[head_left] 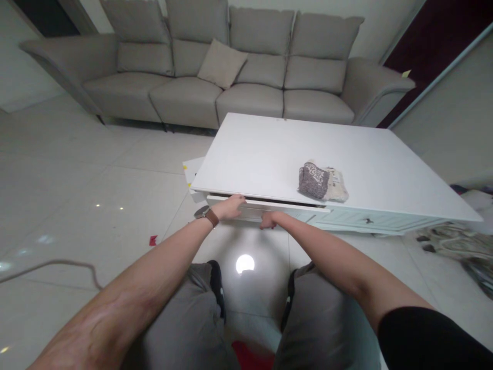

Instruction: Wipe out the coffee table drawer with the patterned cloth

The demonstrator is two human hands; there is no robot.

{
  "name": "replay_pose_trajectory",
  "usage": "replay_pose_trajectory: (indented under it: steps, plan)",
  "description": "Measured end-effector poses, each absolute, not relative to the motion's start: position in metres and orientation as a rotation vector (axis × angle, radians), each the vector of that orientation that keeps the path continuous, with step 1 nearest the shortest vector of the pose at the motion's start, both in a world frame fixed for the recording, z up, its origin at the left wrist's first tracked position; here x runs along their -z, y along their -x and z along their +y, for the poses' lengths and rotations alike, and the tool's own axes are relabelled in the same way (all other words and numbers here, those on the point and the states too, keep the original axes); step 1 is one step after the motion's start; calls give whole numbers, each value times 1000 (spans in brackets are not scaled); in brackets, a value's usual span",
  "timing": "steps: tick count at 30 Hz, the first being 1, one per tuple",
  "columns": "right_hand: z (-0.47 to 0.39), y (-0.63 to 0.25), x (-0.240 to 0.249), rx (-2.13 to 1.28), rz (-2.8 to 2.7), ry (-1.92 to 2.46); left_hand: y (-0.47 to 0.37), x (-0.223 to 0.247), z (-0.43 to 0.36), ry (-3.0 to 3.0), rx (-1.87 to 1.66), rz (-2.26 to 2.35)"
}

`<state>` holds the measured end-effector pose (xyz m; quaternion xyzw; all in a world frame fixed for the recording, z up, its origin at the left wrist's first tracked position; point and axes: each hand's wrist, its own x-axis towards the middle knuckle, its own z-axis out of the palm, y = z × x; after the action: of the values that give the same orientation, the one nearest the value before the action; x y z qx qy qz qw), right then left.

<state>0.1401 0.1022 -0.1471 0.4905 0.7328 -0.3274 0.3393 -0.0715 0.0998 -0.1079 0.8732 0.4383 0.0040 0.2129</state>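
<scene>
A drawer [292, 210] in the front of the white coffee table [262, 154] stands slightly pulled out, with a dark gap along its top. My left hand [230, 206], below a wrist with a brown-strapped watch [210, 216], hooks its fingers over the drawer's top edge. At the middle of the drawer front, my right hand [268, 220] is closed with its fingers curled; it appears to grip the knob, which it hides. Folded grey and cream knitted socks [322, 182] lie on the tabletop, right of both hands.
A second drawer with a dark knob [368, 221] is at the table's right. Behind stands a grey sofa [185, 97] with a beige cushion [222, 63]. A cable [57, 262] and a red scrap [153, 240] lie on the floor at left; crumpled fabric [454, 244] lies at right.
</scene>
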Motion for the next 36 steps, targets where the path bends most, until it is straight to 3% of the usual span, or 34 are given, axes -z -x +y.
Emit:
replay_pose_trajectory:
  steps: [11,16,19,28,36]
  plan:
    - [64,-130,116,723,2024,-1214,62,96,97,-2419,258,1321]
    - [76,-152,77,756,2390,-1204,62,94,97,-2401,320,1384]
    - [83,-181,64,586,2529,-1384,66,92,98,-2361,387,1443]
    - [75,-235,79,339,2158,-1520,76,91,101,-2348,424,1473]
    - [69,-241,78,402,2170,-1436,80,92,102,-2272,445,1426]
